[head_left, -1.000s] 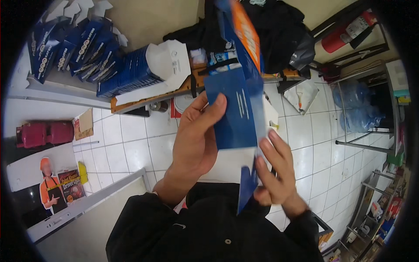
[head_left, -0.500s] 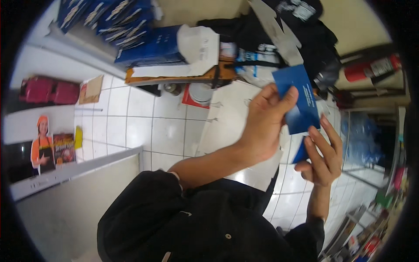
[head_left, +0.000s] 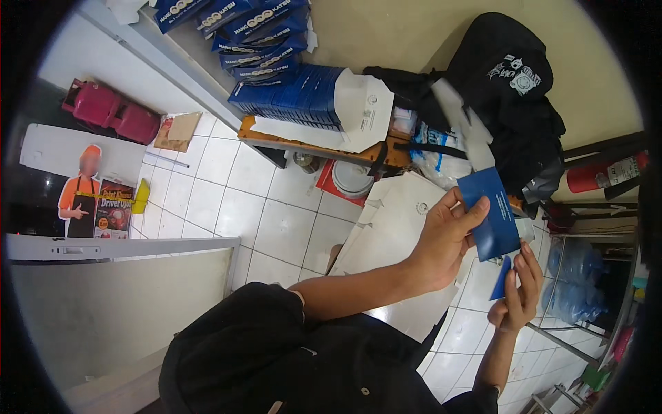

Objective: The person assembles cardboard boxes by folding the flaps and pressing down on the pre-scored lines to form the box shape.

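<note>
A blue cardboard box blank (head_left: 507, 238) with pale flaps stretching up from its far end is held in front of me on the right. My left hand (head_left: 441, 243) grips it, with the thumb pressed on the blue panel and the fingers behind. My right hand (head_left: 517, 298) pinches a small blue flap (head_left: 501, 281) at the blank's near right corner. Below the hands lies a pile of flat white cardboard blanks (head_left: 386, 217), partly covered by my left forearm. The back of the held blank is hidden.
A wooden bench (head_left: 303, 146) bears a row of stacked blue blanks (head_left: 293, 100). Folded blue boxes (head_left: 265, 58) are heaped behind. A black backpack (head_left: 507, 83) leans at the wall. A fire extinguisher (head_left: 603, 178) is at far right; pink gas cylinders (head_left: 110, 114) are at left.
The whole view has shifted, so the bench, the hands and the blank appear lower and further right. The right-hand fingers have closed more around the small blue flap.
</note>
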`<state>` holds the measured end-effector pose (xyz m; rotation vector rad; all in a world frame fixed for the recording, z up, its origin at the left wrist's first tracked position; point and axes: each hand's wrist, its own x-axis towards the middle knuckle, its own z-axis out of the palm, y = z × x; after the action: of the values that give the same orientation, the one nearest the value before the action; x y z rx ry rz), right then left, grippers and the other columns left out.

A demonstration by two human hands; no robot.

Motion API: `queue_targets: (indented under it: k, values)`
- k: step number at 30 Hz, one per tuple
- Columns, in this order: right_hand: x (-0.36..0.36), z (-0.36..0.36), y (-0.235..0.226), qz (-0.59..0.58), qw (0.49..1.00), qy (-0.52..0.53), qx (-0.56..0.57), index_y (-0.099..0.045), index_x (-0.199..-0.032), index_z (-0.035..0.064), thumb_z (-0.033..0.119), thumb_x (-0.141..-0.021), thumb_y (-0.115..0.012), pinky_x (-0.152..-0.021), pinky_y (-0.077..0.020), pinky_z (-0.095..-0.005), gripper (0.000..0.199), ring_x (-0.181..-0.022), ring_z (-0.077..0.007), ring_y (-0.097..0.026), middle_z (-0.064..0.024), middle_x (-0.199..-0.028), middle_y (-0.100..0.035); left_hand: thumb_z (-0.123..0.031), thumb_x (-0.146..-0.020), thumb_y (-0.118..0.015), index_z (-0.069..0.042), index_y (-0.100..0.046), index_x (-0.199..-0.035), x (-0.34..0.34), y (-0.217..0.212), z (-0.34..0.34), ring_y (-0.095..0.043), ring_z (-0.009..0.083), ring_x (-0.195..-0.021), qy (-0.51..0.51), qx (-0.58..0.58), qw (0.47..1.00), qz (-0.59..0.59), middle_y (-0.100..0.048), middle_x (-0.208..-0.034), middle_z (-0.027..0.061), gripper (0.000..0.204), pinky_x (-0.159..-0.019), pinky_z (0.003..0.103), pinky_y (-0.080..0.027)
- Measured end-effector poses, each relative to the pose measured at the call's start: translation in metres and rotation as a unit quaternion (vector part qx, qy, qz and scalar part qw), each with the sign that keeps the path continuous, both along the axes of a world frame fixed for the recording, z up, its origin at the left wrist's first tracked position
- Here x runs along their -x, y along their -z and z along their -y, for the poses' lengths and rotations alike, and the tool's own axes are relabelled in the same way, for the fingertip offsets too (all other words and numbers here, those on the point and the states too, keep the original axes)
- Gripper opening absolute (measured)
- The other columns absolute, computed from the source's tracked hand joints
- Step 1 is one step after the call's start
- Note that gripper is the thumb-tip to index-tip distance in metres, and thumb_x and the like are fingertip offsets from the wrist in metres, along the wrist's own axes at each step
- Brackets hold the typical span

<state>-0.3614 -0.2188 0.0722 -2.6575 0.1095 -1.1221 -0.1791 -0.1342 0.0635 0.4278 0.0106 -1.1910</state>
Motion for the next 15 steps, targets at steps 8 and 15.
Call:
queue_targets:
  k: [8, 15]
  values:
    - [-0.035, 0.015, -0.041, -0.050, 0.998, 0.010, 0.029, -0.073, -0.107, -0.0019, 0.008, -0.075, -0.077, -0.107, -0.0514, -0.0596, 0.033, -0.120, -0.0405, -0.066, -0.0178, -0.115, -0.073, -0.018, -0.098, -0.073, -0.010, -0.064, -0.119, -0.012, 0.008, 0.005, -0.070, 0.0128, -0.095, 0.047, -0.006, 0.993, 0.105, -0.073, -0.109, 0.0026, 0.025, -0.083, 0.031, -0.057]
    - [-0.025, 0.014, -0.030, -0.037, 0.999, 0.022, -0.027, -0.071, -0.099, -0.0020, 0.006, -0.076, -0.079, -0.097, -0.0570, -0.0462, 0.027, -0.113, -0.0352, -0.068, -0.0164, -0.110, -0.073, -0.014, -0.098, -0.073, -0.007, -0.064, -0.118, -0.005, 0.012, 0.010, -0.071, 0.0150, -0.094, 0.045, -0.049, 0.988, 0.137, -0.074, -0.111, 0.0052, 0.023, -0.084, 0.034, -0.055]
